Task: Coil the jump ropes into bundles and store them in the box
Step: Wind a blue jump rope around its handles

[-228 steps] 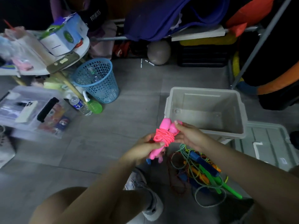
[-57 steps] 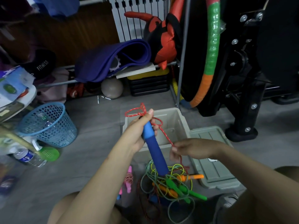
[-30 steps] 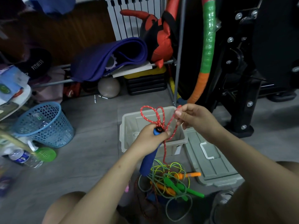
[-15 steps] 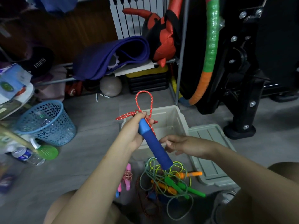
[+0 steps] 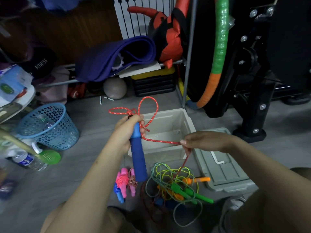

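**Red rope looped at the handle, box waiting behind**

Nearest, on the floor, lies a tangle of green, yellow and orange ropes with green and orange handles, and just left of it a pink bundle, already wound, beside a small blue handle. Above these the left hand clenches the upper end of a blue handle, which hangs tilted with its lower end over the floor. The red rope rises from the top of that handle in two loops above the fist, then runs right, taut, to the right hand, whose thumb and finger pinch it; from there the rope drops into the tangle. Behind the hands stands the grey box, open, with its lid flat on the floor touching its right side. Further left a blue basket stands near a water bottle. Farthest back are a grey ball, a rolled purple mat and a green-and-orange hoop
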